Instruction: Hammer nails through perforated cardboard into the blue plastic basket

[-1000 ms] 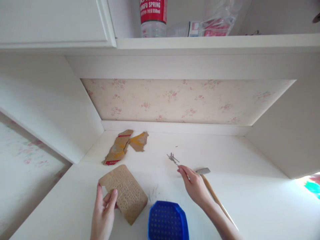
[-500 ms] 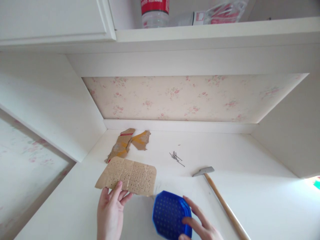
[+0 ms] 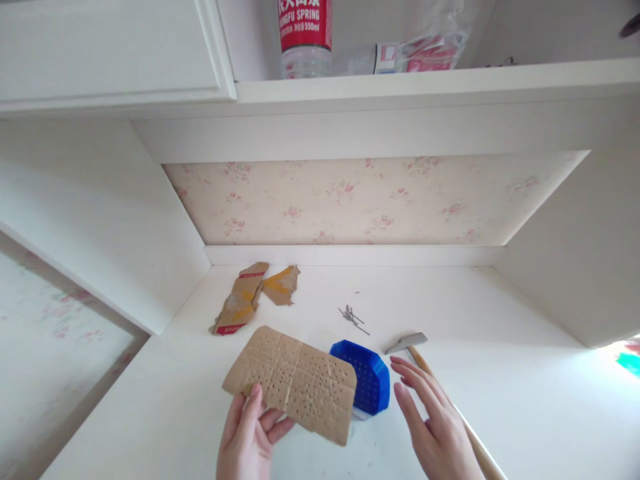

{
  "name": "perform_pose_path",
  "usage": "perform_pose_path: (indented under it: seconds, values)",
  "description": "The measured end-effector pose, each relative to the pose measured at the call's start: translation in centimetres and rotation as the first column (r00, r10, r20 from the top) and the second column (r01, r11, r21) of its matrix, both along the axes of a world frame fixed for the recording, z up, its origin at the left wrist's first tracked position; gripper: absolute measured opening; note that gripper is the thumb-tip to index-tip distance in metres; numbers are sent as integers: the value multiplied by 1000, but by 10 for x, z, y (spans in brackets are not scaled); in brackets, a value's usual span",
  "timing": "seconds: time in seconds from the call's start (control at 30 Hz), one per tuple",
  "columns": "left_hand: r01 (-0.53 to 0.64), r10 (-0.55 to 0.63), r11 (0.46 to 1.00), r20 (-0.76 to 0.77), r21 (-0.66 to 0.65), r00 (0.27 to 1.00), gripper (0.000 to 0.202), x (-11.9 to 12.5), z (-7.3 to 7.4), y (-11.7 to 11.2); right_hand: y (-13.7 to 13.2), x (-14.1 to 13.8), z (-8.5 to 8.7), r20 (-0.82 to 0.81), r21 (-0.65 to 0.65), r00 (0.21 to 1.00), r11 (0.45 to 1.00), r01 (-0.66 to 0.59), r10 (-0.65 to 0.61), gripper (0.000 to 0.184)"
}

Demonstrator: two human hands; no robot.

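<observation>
My left hand point(image 3: 253, 427) pinches the lower edge of a brown cardboard piece point(image 3: 295, 383) dotted with many small holes, thumb on top. Behind the cardboard's right end sits a blue plastic basket point(image 3: 373, 380) with a perforated bottom, partly covered by it. Just right of the basket is my right hand point(image 3: 433, 420), fingers apart and holding nothing. Part of a hammer's wooden handle point(image 3: 480, 443) passes behind that hand, and its grey metal head point(image 3: 407, 342) lies farther back. Several thin nails point(image 3: 353, 317) lie in a small pile beyond the basket.
Torn cardboard scraps point(image 3: 240, 300) lie at the back left of the white countertop point(image 3: 450, 300). Overhead, an open shelf point(image 3: 425, 83) juts out, holding a red-labelled bottle point(image 3: 306, 33) and clear plastic packaging point(image 3: 435, 50). White side panels bound the nook left and right.
My right hand has let go of the blue basket, which now stands farther back on the countertop. My left hand has brought the cardboard rightward, partly in front of the basket.
</observation>
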State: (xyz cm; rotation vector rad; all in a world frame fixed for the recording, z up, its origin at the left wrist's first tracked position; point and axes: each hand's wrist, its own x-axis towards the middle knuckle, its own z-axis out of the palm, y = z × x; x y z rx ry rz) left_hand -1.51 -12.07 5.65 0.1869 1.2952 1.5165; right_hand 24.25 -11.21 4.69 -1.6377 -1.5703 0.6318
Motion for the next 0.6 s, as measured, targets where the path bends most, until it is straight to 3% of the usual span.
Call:
perform_pose_path:
  seconds: [0.07, 0.23, 0.33, 0.43, 0.6]
  values:
    - [52, -52, 999, 45, -6, 998, 56, 15, -3, -1, -11, -5, 11, -214, -123, 975, 992, 39, -65, 37]
    - [160, -160, 987, -23, -23, 987, 52, 58, -9, -7, -25, -11, 17, -598, -205, 801, 958, -201, 40, 45]
    - [267, -272, 960, -68, -80, 960, 54, 68, -16, -10, -20, -3, 11, -684, -248, 728, 952, -180, -41, 47]
    - [437, -446, 893, -86, -108, 891, 59, 63, -26, -11, -14, 9, 6, -707, -300, 702, 936, -184, -88, 51]
    - [479, -481, 876, -180, -56, 858, 59, 41, -38, -8, -5, 23, 7, -715, -287, 697, 930, -229, -49, 51]
